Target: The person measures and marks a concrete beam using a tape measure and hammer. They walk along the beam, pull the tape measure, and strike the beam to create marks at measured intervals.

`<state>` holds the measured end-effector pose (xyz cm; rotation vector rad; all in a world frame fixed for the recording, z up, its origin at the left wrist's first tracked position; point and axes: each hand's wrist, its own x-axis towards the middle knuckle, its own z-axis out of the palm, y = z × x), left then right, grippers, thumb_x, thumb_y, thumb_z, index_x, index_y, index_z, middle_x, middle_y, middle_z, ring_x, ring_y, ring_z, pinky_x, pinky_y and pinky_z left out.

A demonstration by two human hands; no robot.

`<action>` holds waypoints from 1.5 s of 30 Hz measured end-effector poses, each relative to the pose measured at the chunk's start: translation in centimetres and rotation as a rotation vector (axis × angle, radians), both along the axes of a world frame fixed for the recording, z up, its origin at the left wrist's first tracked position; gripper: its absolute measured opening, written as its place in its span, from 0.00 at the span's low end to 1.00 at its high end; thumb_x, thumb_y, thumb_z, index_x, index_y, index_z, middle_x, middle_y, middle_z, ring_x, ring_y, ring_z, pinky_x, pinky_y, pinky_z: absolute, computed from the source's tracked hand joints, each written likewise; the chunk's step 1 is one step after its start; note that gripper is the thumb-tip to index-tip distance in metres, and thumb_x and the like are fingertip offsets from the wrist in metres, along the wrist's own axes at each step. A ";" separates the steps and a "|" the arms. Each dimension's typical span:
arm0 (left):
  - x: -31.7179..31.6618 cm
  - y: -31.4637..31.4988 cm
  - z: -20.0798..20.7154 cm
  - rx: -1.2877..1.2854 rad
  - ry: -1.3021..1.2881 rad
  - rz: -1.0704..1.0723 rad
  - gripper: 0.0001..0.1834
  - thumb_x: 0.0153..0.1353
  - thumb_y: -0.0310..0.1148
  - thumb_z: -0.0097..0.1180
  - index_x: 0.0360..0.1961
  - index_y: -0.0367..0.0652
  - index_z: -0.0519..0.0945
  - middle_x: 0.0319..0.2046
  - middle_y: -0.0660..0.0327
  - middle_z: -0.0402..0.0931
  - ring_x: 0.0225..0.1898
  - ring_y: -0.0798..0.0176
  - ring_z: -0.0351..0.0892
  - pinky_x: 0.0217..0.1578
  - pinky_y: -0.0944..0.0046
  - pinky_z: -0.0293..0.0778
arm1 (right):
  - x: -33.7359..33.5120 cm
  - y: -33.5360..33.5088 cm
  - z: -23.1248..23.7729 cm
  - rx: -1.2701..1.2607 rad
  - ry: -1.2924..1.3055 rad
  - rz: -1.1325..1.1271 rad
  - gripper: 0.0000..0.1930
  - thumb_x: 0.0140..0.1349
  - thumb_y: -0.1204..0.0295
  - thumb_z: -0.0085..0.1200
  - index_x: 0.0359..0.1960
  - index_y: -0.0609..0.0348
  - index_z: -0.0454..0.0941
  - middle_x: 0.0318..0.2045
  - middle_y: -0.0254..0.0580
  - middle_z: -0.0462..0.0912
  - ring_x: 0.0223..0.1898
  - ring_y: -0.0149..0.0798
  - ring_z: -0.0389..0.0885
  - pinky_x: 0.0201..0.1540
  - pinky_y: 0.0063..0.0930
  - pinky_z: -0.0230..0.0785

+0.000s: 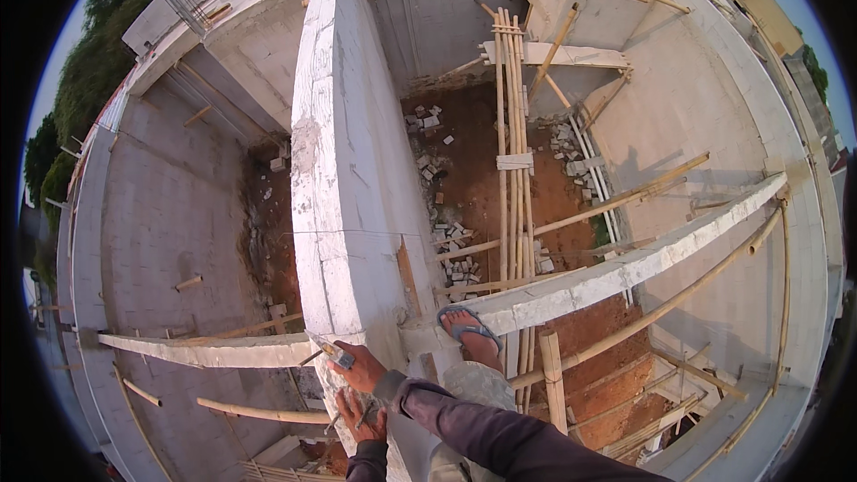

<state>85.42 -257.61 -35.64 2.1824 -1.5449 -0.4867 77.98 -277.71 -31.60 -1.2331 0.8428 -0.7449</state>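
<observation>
My right hand (361, 369) is closed around a small hand tool (337, 355) with a pale pointed end and a greyish body; its exact kind is hard to make out. The tool lies over the top of a white block wall (321, 187), its point toward the far left. Just nearer to me, my left hand (361, 417) rests on the wall top with its fingers spread. A thin dark piece lies by its fingertips. My foot in a grey-blue flip-flop (469, 326) stands on the wall junction to the right of my hands.
A narrow concrete beam (625, 254) runs right from the wall, another beam (205, 353) left. Bamboo poles (513, 152) cross the deep room on the right. Far below, rubble (433, 170) lies on red soil (469, 152). A thin string (402, 232) crosses the wall.
</observation>
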 end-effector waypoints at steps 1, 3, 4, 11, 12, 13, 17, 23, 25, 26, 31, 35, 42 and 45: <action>0.3 -0.5 -0.8 0.027 0.006 -0.005 0.45 0.55 0.42 0.63 0.72 0.42 0.58 0.73 0.39 0.44 0.73 0.32 0.44 0.69 0.39 0.50 | 0.0 -0.1 0.0 0.033 -0.016 0.027 0.22 0.65 0.62 0.55 0.55 0.67 0.73 0.37 0.63 0.83 0.41 0.58 0.83 0.45 0.43 0.72; 0.8 -0.6 -2.8 0.052 0.000 0.050 0.40 0.59 0.44 0.57 0.70 0.41 0.61 0.73 0.39 0.43 0.73 0.33 0.44 0.69 0.39 0.49 | 0.0 -0.1 0.1 0.057 -0.045 0.052 0.20 0.66 0.65 0.55 0.56 0.62 0.73 0.38 0.60 0.83 0.41 0.57 0.83 0.46 0.42 0.73; 0.9 -0.5 -3.8 0.002 -0.003 0.086 0.36 0.62 0.44 0.52 0.69 0.40 0.63 0.73 0.40 0.43 0.73 0.33 0.45 0.69 0.39 0.48 | 0.3 -0.1 0.2 0.084 -0.133 0.007 0.17 0.65 0.66 0.55 0.53 0.61 0.74 0.35 0.59 0.83 0.39 0.57 0.83 0.43 0.43 0.72; 1.1 1.5 -7.2 -0.003 -0.194 0.093 0.33 0.65 0.46 0.49 0.68 0.42 0.64 0.73 0.41 0.48 0.74 0.35 0.44 0.71 0.40 0.43 | 1.0 0.7 0.1 0.101 -0.110 -0.140 0.07 0.62 0.73 0.54 0.36 0.64 0.72 0.25 0.57 0.77 0.28 0.52 0.75 0.35 0.44 0.66; 1.1 1.5 -7.1 -0.003 -0.212 0.073 0.33 0.65 0.46 0.49 0.68 0.42 0.64 0.73 0.41 0.48 0.74 0.36 0.44 0.72 0.40 0.43 | 1.3 0.7 0.2 0.096 -0.133 -0.157 0.07 0.61 0.73 0.55 0.36 0.64 0.72 0.24 0.55 0.77 0.28 0.51 0.75 0.34 0.44 0.66; 1.1 1.4 -7.1 0.001 -0.229 0.062 0.33 0.65 0.46 0.49 0.68 0.43 0.63 0.73 0.42 0.47 0.74 0.36 0.44 0.72 0.40 0.43 | 1.4 0.7 0.3 0.074 -0.139 -0.174 0.07 0.61 0.73 0.55 0.36 0.64 0.73 0.24 0.55 0.77 0.28 0.51 0.75 0.35 0.44 0.66; 1.0 1.0 -6.9 0.007 -0.253 0.032 0.33 0.65 0.45 0.49 0.69 0.44 0.62 0.74 0.44 0.46 0.75 0.38 0.43 0.72 0.41 0.42 | 1.7 1.0 0.0 0.082 -0.107 -0.216 0.08 0.61 0.72 0.56 0.36 0.63 0.73 0.25 0.53 0.77 0.29 0.50 0.76 0.35 0.44 0.66; 0.7 0.0 -5.8 -0.028 -0.151 0.068 0.29 0.68 0.44 0.46 0.69 0.47 0.65 0.75 0.49 0.46 0.76 0.42 0.41 0.73 0.43 0.40 | 2.2 1.6 -1.0 0.051 0.089 -0.183 0.20 0.67 0.64 0.55 0.55 0.64 0.73 0.40 0.55 0.83 0.39 0.48 0.80 0.47 0.39 0.72; 0.4 -0.4 -5.0 0.003 -0.245 0.057 0.28 0.70 0.44 0.43 0.68 0.47 0.66 0.75 0.50 0.46 0.76 0.42 0.41 0.73 0.43 0.40 | 2.3 1.5 -1.3 0.026 0.082 -0.172 0.20 0.67 0.63 0.54 0.54 0.64 0.73 0.39 0.54 0.83 0.39 0.46 0.80 0.46 0.39 0.72; 0.0 -0.8 -4.8 0.018 -0.276 0.060 0.27 0.70 0.44 0.42 0.68 0.47 0.67 0.75 0.50 0.46 0.76 0.42 0.41 0.73 0.43 0.40 | 2.1 1.3 -1.5 0.018 0.106 -0.155 0.20 0.67 0.63 0.54 0.54 0.64 0.73 0.39 0.54 0.83 0.39 0.46 0.80 0.46 0.38 0.72; -1.1 -1.6 -2.7 0.111 -0.293 0.117 0.31 0.74 0.51 0.35 0.72 0.48 0.62 0.75 0.50 0.46 0.76 0.45 0.41 0.73 0.44 0.39 | 1.1 1.3 -0.5 -0.004 0.056 -0.180 0.17 0.68 0.61 0.54 0.48 0.63 0.75 0.26 0.41 0.79 0.29 0.35 0.75 0.37 0.37 0.69; -1.1 -2.0 -1.8 0.132 -0.222 0.152 0.32 0.73 0.52 0.35 0.71 0.46 0.63 0.75 0.50 0.48 0.76 0.42 0.43 0.73 0.42 0.41 | 0.7 1.1 0.8 0.006 0.094 -0.173 0.15 0.67 0.60 0.55 0.37 0.63 0.77 0.23 0.37 0.79 0.28 0.33 0.75 0.35 0.34 0.69; -1.1 -1.6 -2.3 0.108 -0.186 0.165 0.33 0.71 0.52 0.36 0.68 0.42 0.66 0.73 0.46 0.51 0.75 0.39 0.45 0.72 0.40 0.43 | 1.2 2.0 -1.6 0.180 0.044 -0.180 0.15 0.66 0.60 0.57 0.34 0.62 0.78 0.25 0.36 0.81 0.29 0.31 0.77 0.35 0.31 0.70; -1.1 -1.8 -2.4 0.072 -0.190 0.155 0.32 0.71 0.52 0.37 0.68 0.41 0.67 0.73 0.46 0.51 0.75 0.39 0.45 0.72 0.40 0.43 | 1.6 1.8 -2.1 0.203 0.027 -0.144 0.14 0.66 0.61 0.57 0.36 0.62 0.78 0.27 0.38 0.82 0.30 0.33 0.78 0.35 0.32 0.71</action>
